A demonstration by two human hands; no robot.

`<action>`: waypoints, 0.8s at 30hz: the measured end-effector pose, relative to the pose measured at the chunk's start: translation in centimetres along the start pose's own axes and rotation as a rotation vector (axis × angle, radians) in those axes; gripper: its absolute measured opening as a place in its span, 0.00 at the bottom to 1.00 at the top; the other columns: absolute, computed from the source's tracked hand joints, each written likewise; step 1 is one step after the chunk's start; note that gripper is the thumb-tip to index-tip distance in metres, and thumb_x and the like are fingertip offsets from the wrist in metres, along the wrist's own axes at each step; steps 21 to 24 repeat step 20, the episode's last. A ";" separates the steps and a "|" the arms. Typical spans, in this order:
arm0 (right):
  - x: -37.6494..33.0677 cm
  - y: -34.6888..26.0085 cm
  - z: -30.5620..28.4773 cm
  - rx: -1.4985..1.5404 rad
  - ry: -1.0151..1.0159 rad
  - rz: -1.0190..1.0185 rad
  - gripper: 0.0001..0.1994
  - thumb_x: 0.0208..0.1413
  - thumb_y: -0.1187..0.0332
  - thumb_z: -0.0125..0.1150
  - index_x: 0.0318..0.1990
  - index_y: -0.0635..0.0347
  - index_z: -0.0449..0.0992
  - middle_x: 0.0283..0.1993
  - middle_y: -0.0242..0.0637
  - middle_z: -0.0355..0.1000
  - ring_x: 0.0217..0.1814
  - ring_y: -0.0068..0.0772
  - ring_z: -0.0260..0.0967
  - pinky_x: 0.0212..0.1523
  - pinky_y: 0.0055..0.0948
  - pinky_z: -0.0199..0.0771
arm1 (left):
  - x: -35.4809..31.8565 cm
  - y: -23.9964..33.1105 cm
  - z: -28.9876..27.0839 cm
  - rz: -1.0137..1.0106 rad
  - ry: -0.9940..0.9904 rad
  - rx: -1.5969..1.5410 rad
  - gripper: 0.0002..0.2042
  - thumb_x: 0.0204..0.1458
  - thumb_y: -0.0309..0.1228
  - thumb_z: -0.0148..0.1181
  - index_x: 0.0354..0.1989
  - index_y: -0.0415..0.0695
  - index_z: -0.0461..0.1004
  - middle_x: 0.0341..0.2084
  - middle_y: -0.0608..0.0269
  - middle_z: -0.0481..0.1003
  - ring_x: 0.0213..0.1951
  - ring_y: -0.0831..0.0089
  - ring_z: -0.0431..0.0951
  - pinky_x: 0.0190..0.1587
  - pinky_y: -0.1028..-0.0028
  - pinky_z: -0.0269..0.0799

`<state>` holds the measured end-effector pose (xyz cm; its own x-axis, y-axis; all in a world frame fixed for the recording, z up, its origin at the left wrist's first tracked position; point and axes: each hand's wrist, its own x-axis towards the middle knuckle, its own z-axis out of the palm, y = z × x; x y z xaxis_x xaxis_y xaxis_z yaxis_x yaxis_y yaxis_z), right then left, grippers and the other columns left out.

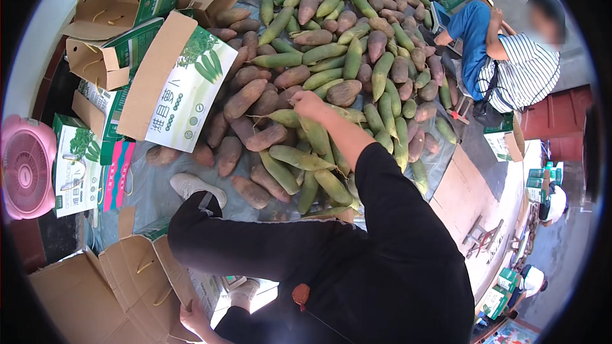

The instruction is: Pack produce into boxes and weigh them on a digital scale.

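Note:
A big heap of long green radishes (333, 186) and brownish-red roots (247, 99) lies in front of me. My right hand (308, 104) reaches into the middle of it, its fingers curled over a green radish (284, 117). The fingertips are partly hidden there. At the lower left my left hand (194, 318) grips the edge of an open cardboard box (137, 274), which has cord handles.
Green-and-white cartons (191, 83) stand at the heap's left, beside a pink fan (29, 167). A person in a striped shirt (523, 67) sits at the far right. A wooden board (462, 185) lies right of the heap. Other people (530, 282) are farther right.

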<state>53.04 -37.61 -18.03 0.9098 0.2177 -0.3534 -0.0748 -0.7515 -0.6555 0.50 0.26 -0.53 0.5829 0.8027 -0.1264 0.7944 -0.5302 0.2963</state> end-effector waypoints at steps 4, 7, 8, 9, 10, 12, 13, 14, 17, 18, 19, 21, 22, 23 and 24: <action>-2.9 -0.3 -4.0 0.099 -0.086 0.062 0.12 0.47 0.68 0.58 0.38 0.65 0.76 0.36 0.39 0.75 0.38 0.33 0.70 0.41 0.31 0.68 | 0.1 0.1 -0.3 -0.012 -0.020 -0.011 0.14 0.41 0.30 0.59 0.36 0.36 0.76 0.27 0.48 0.77 0.30 0.53 0.78 0.35 0.61 0.71; -4.6 0.7 -5.3 0.237 0.037 0.097 0.13 0.49 0.65 0.60 0.39 0.65 0.76 0.34 0.35 0.74 0.36 0.28 0.68 0.40 0.31 0.68 | 0.2 -0.1 -0.4 0.001 -0.020 0.035 0.13 0.41 0.30 0.58 0.36 0.36 0.76 0.28 0.47 0.77 0.31 0.52 0.78 0.35 0.61 0.71; -5.0 1.0 -5.7 0.268 0.044 0.076 0.13 0.50 0.64 0.60 0.39 0.65 0.77 0.33 0.35 0.73 0.35 0.26 0.67 0.39 0.29 0.68 | 0.2 -0.3 -0.3 0.008 -0.019 0.031 0.13 0.41 0.30 0.58 0.36 0.36 0.76 0.28 0.47 0.77 0.31 0.52 0.78 0.35 0.61 0.71; -5.6 1.3 -6.0 0.297 0.051 0.056 0.13 0.51 0.63 0.60 0.39 0.65 0.77 0.33 0.34 0.73 0.34 0.25 0.66 0.37 0.28 0.67 | 0.3 -0.5 -0.3 0.001 -0.028 0.037 0.14 0.41 0.29 0.58 0.37 0.36 0.76 0.28 0.47 0.77 0.32 0.52 0.78 0.36 0.60 0.71; -6.1 1.5 -6.1 0.297 0.059 0.058 0.13 0.51 0.63 0.60 0.39 0.65 0.77 0.33 0.34 0.73 0.34 0.25 0.66 0.37 0.28 0.67 | 0.3 -0.6 -0.2 -0.005 -0.037 0.042 0.14 0.41 0.29 0.58 0.37 0.36 0.76 0.28 0.47 0.77 0.32 0.51 0.78 0.36 0.60 0.70; -6.9 1.9 -6.2 0.323 0.051 0.056 0.13 0.52 0.63 0.59 0.38 0.65 0.77 0.31 0.31 0.73 0.32 0.22 0.65 0.35 0.26 0.67 | 0.3 -0.7 -0.1 0.001 -0.042 0.023 0.14 0.41 0.29 0.58 0.37 0.36 0.75 0.29 0.46 0.77 0.32 0.50 0.77 0.36 0.60 0.70; -7.2 2.1 -6.2 0.322 0.058 0.055 0.13 0.52 0.63 0.59 0.38 0.65 0.77 0.31 0.31 0.73 0.32 0.22 0.65 0.35 0.26 0.67 | 0.4 -0.6 -0.1 -0.002 -0.045 0.007 0.14 0.41 0.29 0.58 0.37 0.36 0.75 0.29 0.45 0.77 0.33 0.49 0.77 0.37 0.59 0.70; -7.5 2.2 -6.2 0.314 0.060 0.038 0.13 0.51 0.62 0.59 0.37 0.64 0.77 0.31 0.36 0.74 0.34 0.27 0.68 0.37 0.30 0.68 | 0.3 -0.5 -0.1 0.003 -0.044 0.003 0.14 0.41 0.29 0.58 0.37 0.36 0.75 0.29 0.45 0.77 0.33 0.49 0.77 0.37 0.59 0.70; -8.3 1.1 -5.8 0.287 0.044 0.017 0.12 0.51 0.62 0.59 0.37 0.63 0.78 0.31 0.35 0.74 0.33 0.26 0.68 0.37 0.29 0.68 | -0.2 -0.6 -0.5 0.006 -0.040 0.031 0.14 0.41 0.29 0.58 0.37 0.36 0.75 0.30 0.44 0.76 0.34 0.48 0.77 0.39 0.58 0.69; -8.5 0.4 -5.4 0.267 0.030 0.014 0.11 0.53 0.64 0.59 0.37 0.63 0.77 0.30 0.30 0.73 0.32 0.20 0.65 0.34 0.26 0.68 | -0.6 -0.8 -0.8 -0.006 -0.035 0.074 0.14 0.41 0.29 0.58 0.38 0.36 0.75 0.30 0.43 0.76 0.35 0.48 0.76 0.40 0.57 0.69; -8.3 0.4 -4.9 0.268 0.010 -0.003 0.11 0.53 0.64 0.59 0.37 0.63 0.77 0.30 0.30 0.73 0.32 0.20 0.65 0.34 0.26 0.68 | -1.1 -0.9 -1.1 -0.025 -0.026 0.118 0.15 0.41 0.30 0.58 0.38 0.36 0.75 0.31 0.41 0.76 0.36 0.48 0.76 0.41 0.57 0.69; -8.3 0.7 -4.6 0.324 -0.007 -0.063 0.09 0.53 0.65 0.58 0.37 0.61 0.78 0.31 0.31 0.74 0.34 0.19 0.67 0.36 0.26 0.69 | -1.9 -1.7 -1.7 -0.055 -0.010 0.122 0.15 0.41 0.30 0.58 0.38 0.36 0.75 0.31 0.41 0.76 0.36 0.48 0.76 0.41 0.57 0.69; -8.3 0.7 -4.6 0.324 -0.007 -0.063 0.09 0.53 0.65 0.58 0.37 0.61 0.78 0.31 0.31 0.74 0.34 0.19 0.67 0.36 0.26 0.69 | -1.9 -1.7 -1.7 -0.055 -0.010 0.122 0.15 0.41 0.30 0.58 0.38 0.36 0.75 0.31 0.41 0.76 0.36 0.48 0.76 0.41 0.57 0.69; -8.3 0.7 -4.6 0.324 -0.007 -0.063 0.09 0.53 0.65 0.58 0.37 0.61 0.78 0.31 0.31 0.74 0.34 0.19 0.67 0.36 0.26 0.69 | -1.9 -1.7 -1.7 -0.055 -0.010 0.122 0.15 0.41 0.30 0.58 0.38 0.36 0.75 0.31 0.41 0.76 0.36 0.48 0.76 0.41 0.57 0.69; -8.3 0.7 -4.6 0.324 -0.007 -0.063 0.09 0.53 0.65 0.58 0.37 0.61 0.78 0.31 0.31 0.74 0.34 0.19 0.67 0.36 0.26 0.69 | -1.9 -1.7 -1.7 -0.055 -0.010 0.122 0.15 0.41 0.30 0.58 0.38 0.36 0.75 0.31 0.41 0.76 0.36 0.48 0.76 0.41 0.57 0.69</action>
